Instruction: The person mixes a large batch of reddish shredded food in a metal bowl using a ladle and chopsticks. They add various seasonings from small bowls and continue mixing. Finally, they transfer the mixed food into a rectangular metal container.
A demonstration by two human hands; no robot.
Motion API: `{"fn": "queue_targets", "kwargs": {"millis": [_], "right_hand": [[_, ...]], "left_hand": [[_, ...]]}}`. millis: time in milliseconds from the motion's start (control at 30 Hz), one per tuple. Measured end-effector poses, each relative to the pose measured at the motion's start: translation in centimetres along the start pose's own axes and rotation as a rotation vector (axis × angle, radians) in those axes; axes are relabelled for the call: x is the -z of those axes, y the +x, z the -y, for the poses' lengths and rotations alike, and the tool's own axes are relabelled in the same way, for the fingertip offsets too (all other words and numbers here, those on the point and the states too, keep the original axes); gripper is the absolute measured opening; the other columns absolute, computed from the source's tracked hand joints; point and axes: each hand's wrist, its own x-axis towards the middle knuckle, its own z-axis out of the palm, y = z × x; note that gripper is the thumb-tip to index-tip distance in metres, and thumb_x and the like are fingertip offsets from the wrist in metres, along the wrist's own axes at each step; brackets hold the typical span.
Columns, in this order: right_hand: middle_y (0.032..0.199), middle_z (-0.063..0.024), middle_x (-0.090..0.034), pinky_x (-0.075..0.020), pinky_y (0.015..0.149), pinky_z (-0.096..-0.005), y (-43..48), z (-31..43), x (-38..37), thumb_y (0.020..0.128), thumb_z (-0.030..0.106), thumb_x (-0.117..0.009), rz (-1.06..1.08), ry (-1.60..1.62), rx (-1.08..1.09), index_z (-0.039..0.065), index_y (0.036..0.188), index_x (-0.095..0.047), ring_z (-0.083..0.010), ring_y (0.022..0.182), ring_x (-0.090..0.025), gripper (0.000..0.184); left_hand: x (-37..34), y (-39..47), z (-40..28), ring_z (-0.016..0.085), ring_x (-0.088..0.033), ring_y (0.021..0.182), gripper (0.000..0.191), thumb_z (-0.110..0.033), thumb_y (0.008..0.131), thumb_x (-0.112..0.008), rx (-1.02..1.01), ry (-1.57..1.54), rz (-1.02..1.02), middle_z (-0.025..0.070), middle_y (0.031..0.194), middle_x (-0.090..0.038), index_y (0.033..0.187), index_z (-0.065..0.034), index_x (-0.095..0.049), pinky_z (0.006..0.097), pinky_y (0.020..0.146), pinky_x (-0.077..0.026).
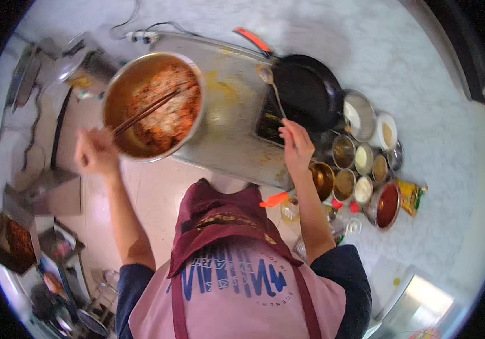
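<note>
My left hand [97, 151], somewhat blurred, grips a pair of dark chopsticks [147, 111] at the near left rim of a large metal bowl [111, 84]. The chopsticks slant across a reddish-brown and pale food mixture [170, 106] inside it. In my right hand [296, 142] is the handle of a spoon [277, 95]; its bowl end points away from me, beside the black frying pan [310, 91] with an orange-red handle. Beneath the spoon and pan lies a dark cooking surface [267, 123].
A stained metal worktop [225, 140] spans the middle. Several small seasoning bowls [364, 159] cluster at the right, with a bowl of red seasoning [387, 205] and a yellow packet [412, 197]. An orange-handled utensil [275, 199] sticks out at the near edge. A power strip [140, 37] lies behind; pots stand left.
</note>
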Motion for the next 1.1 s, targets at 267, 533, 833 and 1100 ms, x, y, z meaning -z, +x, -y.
{"fn": "queue_targets", "kwargs": {"millis": [267,533,833,1100], "right_hand": [[0.086,-0.0123,-0.064,-0.0536,0.059,-0.0274,-1.7,-18.1,20.8,0.091,0.014,-0.055,-0.626,0.092,-0.557,-0.006,0.106,-0.060,-0.0155,0.070,-0.063,0.026],[0.084,-0.0120,-0.064,-0.0540,0.054,-0.0286,-3.3,-32.0,23.2,0.090,0.016,-0.056,-0.511,0.244,-0.840,-0.005,0.104,-0.060,-0.0169,0.068,-0.064,0.026],[0.085,-0.0168,-0.062,-0.0560,0.056,-0.0306,-5.7,-33.7,23.8,0.088,0.016,-0.060,-0.674,0.631,-0.840,-0.008,0.104,-0.058,-0.0215,0.068,-0.065,0.029],[0.096,-0.0169,-0.062,-0.0563,0.064,-0.0290,-8.8,-28.3,27.7,0.094,0.018,-0.049,-0.839,0.661,-0.657,-0.004,0.111,-0.056,-0.0203,0.079,-0.064,0.029]], "left_hand": [[-1.2,-4.7,-2.8,0.008,-0.017,0.047,0.044,-0.017,0.093,-0.051,0.263,0.027,-0.134,-0.0027,0.050,-0.024,0.055,-0.0120,-0.030,0.0275,0.045,-0.016],[-5.2,-5.8,-4.3,0.009,-0.029,0.050,0.030,-0.025,0.093,-0.053,0.155,0.373,-0.194,-0.0014,0.058,-0.036,0.070,-0.0056,-0.052,0.0261,0.047,-0.026],[-5.9,-3.5,-5.2,0.018,-0.057,0.064,0.049,-0.044,0.096,-0.034,-0.020,1.390,0.303,0.0049,0.069,-0.059,0.100,-0.0085,-0.066,0.0341,0.058,-0.044],[-7.4,-1.5,-4.9,0.033,-0.063,0.086,0.056,-0.052,0.093,-0.032,-0.011,1.804,0.474,0.0138,0.090,-0.067,0.101,-0.0095,-0.068,0.0437,0.072,-0.046]]}}
